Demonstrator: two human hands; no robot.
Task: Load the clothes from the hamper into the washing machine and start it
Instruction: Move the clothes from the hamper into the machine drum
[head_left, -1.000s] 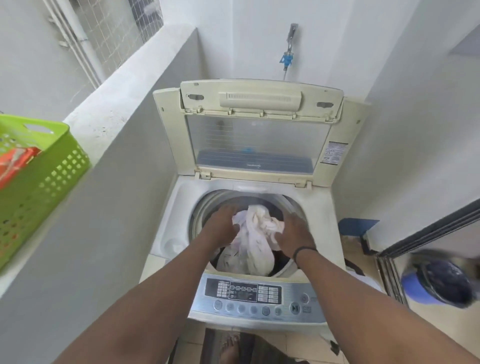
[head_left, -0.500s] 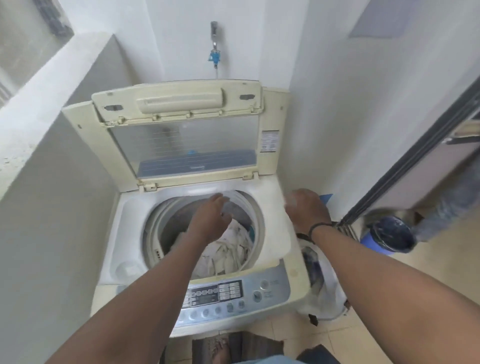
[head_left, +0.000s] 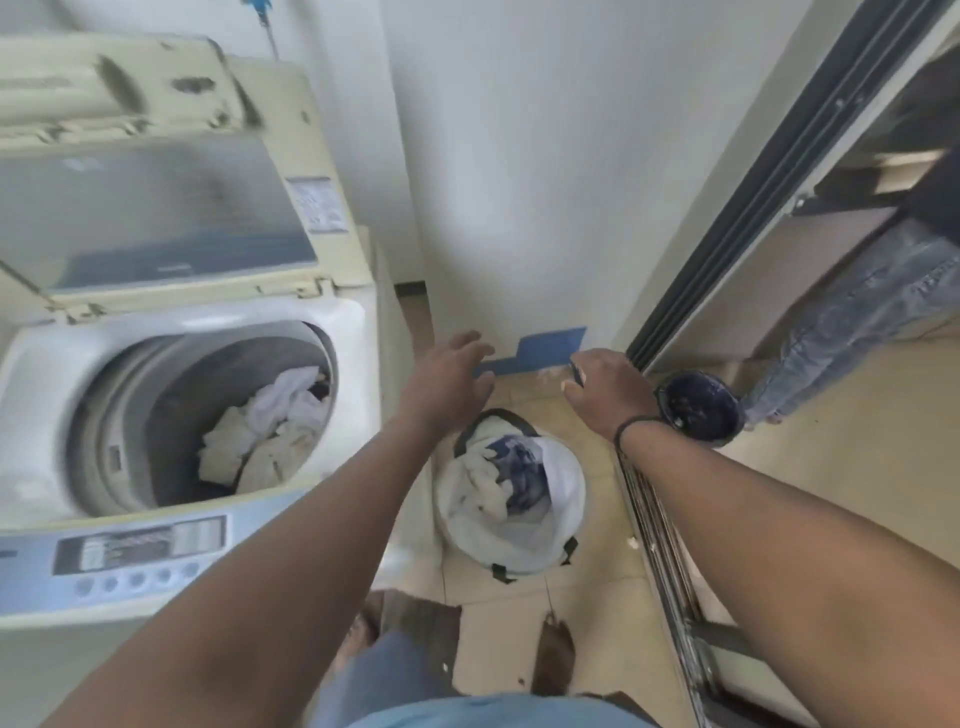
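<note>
Cream-and-white plastic top-loading washing machine (head_left: 358, 332), one, at the left; its hinged lid with clear window (head_left: 156, 208) stands raised at the back, and the grey control panel (head_left: 130, 556) runs along the near edge with one dark display and one row of round buttons too blurred to count. One round grey drum (head_left: 130, 415), open, holding one heap of white clothes (head_left: 270, 421) with a dark item showing at its far edge.

White fabric round hamper with dark rim and dark strap tabs (head_left: 545, 530), one, on the tan tiled floor (head_left: 597, 597) just right of the machine; inside lie white clothes and one blue-and-white patterned garment (head_left: 519, 462), piled close to the rim.

Dark blue round bucket (head_left: 698, 410), one, on the floor right of the hamper, beside the dark sliding-door track (head_left: 665, 545).

Blue stepped patch (head_left: 545, 353), one, low on the white wall behind the hands.

Two bare hands, both above the hamper and apart from its contents. Left hand (head_left: 447, 384): fingers straight and spread, holding nothing. Right hand (head_left: 608, 389): seen from the back, fingers bent downward, nothing visibly held; one dark band (head_left: 631, 428) circles its wrist.

Two sandalled feet at the bottom edge, one dark sandal (head_left: 553, 654) clearly visible.
</note>
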